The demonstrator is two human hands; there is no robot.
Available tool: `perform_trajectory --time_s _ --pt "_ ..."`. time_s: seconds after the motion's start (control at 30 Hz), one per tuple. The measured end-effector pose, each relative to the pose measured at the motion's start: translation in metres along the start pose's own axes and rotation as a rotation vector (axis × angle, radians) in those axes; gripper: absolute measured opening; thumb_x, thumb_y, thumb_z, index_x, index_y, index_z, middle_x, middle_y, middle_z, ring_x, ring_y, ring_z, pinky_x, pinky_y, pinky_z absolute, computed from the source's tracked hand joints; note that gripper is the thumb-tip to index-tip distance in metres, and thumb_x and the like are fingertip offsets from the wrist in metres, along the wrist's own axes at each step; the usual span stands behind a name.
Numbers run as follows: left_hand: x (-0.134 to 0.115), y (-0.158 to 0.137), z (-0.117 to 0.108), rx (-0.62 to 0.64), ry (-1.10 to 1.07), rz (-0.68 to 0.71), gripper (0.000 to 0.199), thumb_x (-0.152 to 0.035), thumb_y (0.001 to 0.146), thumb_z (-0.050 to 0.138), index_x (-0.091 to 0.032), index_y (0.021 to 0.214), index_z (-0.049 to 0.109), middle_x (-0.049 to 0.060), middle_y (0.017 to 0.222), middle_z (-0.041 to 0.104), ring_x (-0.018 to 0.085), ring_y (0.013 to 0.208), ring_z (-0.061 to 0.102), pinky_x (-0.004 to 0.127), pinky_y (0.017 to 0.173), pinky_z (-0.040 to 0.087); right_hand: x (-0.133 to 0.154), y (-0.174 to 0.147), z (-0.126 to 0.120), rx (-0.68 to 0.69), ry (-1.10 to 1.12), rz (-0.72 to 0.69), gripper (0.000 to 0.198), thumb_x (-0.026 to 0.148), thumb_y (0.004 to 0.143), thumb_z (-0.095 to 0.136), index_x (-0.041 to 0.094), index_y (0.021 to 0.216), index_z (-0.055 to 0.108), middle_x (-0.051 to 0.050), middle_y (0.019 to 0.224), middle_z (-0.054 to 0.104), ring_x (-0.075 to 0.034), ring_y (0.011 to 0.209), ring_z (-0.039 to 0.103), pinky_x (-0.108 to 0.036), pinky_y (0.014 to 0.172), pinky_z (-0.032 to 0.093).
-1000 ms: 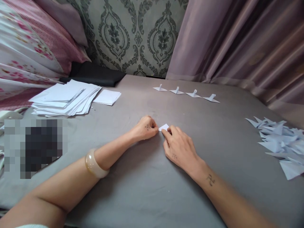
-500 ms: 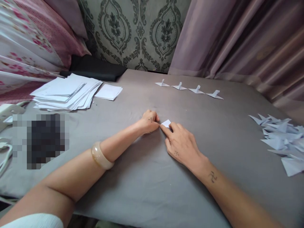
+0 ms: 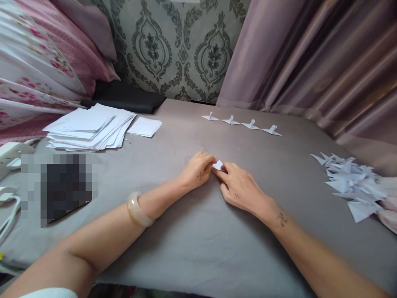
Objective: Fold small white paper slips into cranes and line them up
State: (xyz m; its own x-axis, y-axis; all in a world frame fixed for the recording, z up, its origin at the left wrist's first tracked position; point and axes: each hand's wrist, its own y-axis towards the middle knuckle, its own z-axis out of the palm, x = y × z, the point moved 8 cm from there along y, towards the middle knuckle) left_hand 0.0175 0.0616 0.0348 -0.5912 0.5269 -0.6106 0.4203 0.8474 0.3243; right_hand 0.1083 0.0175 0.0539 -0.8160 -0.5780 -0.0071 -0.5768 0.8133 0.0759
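A small piece of folded white paper [image 3: 218,165] lies between my two hands near the middle of the grey-covered table [image 3: 186,231]. My left hand [image 3: 200,169] is closed, its fingertips gripping the paper's left edge. My right hand [image 3: 240,182] presses on the paper's right side with thumb and bent fingers, the index finger along its near edge. Most of the paper is hidden under the fingers. Farther back stands a row of several folded paper cranes [image 3: 231,120].
A large stack of white paper [image 3: 89,126] and a smaller stack of paper squares [image 3: 145,126] lie at the back left. A pile of paper cranes [image 3: 353,178] sits at the right. A blurred dark object [image 3: 66,186] and a white power strip [image 3: 15,153] are at the left.
My left hand has turned and shifted slightly right, its fingers now reaching onto the paper's edge. My right hand stays on the paper. The view has tilted up and turned slightly right.
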Motion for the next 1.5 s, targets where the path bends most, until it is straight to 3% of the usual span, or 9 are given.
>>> perform_trajectory --time_s 0.1,0.23,0.43,0.67,0.83,1.0,1.27,1.37,1.5 --pt "-0.015 -0.006 0.01 0.124 0.171 0.135 0.033 -0.005 0.084 0.037 -0.014 0.101 0.063 0.008 0.091 0.061 0.019 0.087 0.054 0.03 0.079 0.045 -0.006 -0.008 0.002 -0.047 0.082 0.016 0.037 0.012 0.084 0.04 0.017 0.115 0.059 -0.01 0.1 0.059 -0.022 0.091 0.054 -0.033 0.078 0.043" --pt "-0.025 -0.011 0.017 0.268 0.418 0.169 0.032 -0.009 0.087 0.037 -0.013 0.102 0.065 0.01 0.091 0.06 0.021 0.087 0.053 0.03 0.071 0.045 -0.012 -0.014 0.004 -0.074 0.154 -0.004 0.038 0.01 0.084 0.04 0.015 0.116 0.058 -0.011 0.109 0.06 -0.022 0.102 0.055 -0.034 0.086 0.045" --pt "-0.03 -0.011 0.02 0.287 0.513 0.186 0.03 -0.011 0.085 0.038 -0.011 0.095 0.066 0.01 0.088 0.061 0.023 0.086 0.055 0.03 0.062 0.045 -0.016 -0.013 0.006 -0.049 0.161 0.001 0.035 0.01 0.082 0.041 0.015 0.109 0.063 -0.01 0.105 0.064 -0.023 0.096 0.059 -0.035 0.081 0.048" --pt "-0.012 -0.002 0.007 0.062 0.33 0.035 0.023 -0.022 0.086 0.049 -0.018 0.103 0.063 0.007 0.091 0.063 0.019 0.082 0.059 0.031 0.072 0.047 -0.043 -0.015 0.01 -0.267 0.546 0.108 0.04 0.006 0.076 0.043 0.022 0.103 0.068 -0.002 0.111 0.068 -0.018 0.101 0.062 -0.032 0.089 0.049" --pt "-0.002 0.0 0.009 0.035 0.206 0.005 0.024 -0.029 0.085 0.056 -0.018 0.106 0.056 0.006 0.094 0.06 0.019 0.084 0.057 0.032 0.075 0.047 -0.078 -0.025 0.02 -0.472 0.86 0.336 0.035 0.007 0.074 0.043 0.019 0.096 0.067 -0.004 0.1 0.07 -0.016 0.09 0.066 -0.029 0.081 0.053" --pt "0.001 0.0 0.011 0.06 0.121 -0.018 0.012 -0.029 0.087 0.053 -0.019 0.09 0.059 0.004 0.09 0.057 0.016 0.08 0.055 0.028 0.07 0.047 -0.078 -0.026 0.02 -0.51 0.873 0.32 0.035 0.008 0.073 0.044 0.018 0.099 0.065 -0.006 0.102 0.068 -0.016 0.091 0.065 -0.032 0.081 0.054" --pt "-0.023 0.002 -0.009 -0.071 -0.126 0.091 0.01 -0.027 0.086 0.058 -0.019 0.088 0.063 0.005 0.097 0.053 0.015 0.088 0.052 0.028 0.078 0.046 -0.062 -0.028 0.003 -0.519 0.732 0.185 0.035 0.014 0.077 0.055 0.023 0.11 0.061 -0.006 0.109 0.055 -0.016 0.099 0.058 -0.033 0.091 0.048" --pt "-0.023 0.004 -0.012 -0.058 -0.326 0.026 0.014 -0.032 0.083 0.062 -0.018 0.085 0.063 0.005 0.093 0.057 0.015 0.088 0.053 0.028 0.079 0.045 -0.064 -0.032 -0.003 -0.566 0.715 0.204 0.033 0.021 0.079 0.061 0.024 0.111 0.061 -0.006 0.11 0.053 -0.018 0.101 0.057 -0.035 0.091 0.048" --pt "-0.015 0.003 0.001 0.075 -0.617 -0.155 0.022 -0.037 0.082 0.064 -0.016 0.085 0.065 0.004 0.084 0.064 0.015 0.08 0.057 0.028 0.079 0.044 -0.059 -0.036 -0.016 -0.626 0.671 0.186 0.051 0.025 0.078 0.065 0.026 0.127 0.051 -0.009 0.126 0.048 -0.021 0.118 0.049 -0.039 0.099 0.043"
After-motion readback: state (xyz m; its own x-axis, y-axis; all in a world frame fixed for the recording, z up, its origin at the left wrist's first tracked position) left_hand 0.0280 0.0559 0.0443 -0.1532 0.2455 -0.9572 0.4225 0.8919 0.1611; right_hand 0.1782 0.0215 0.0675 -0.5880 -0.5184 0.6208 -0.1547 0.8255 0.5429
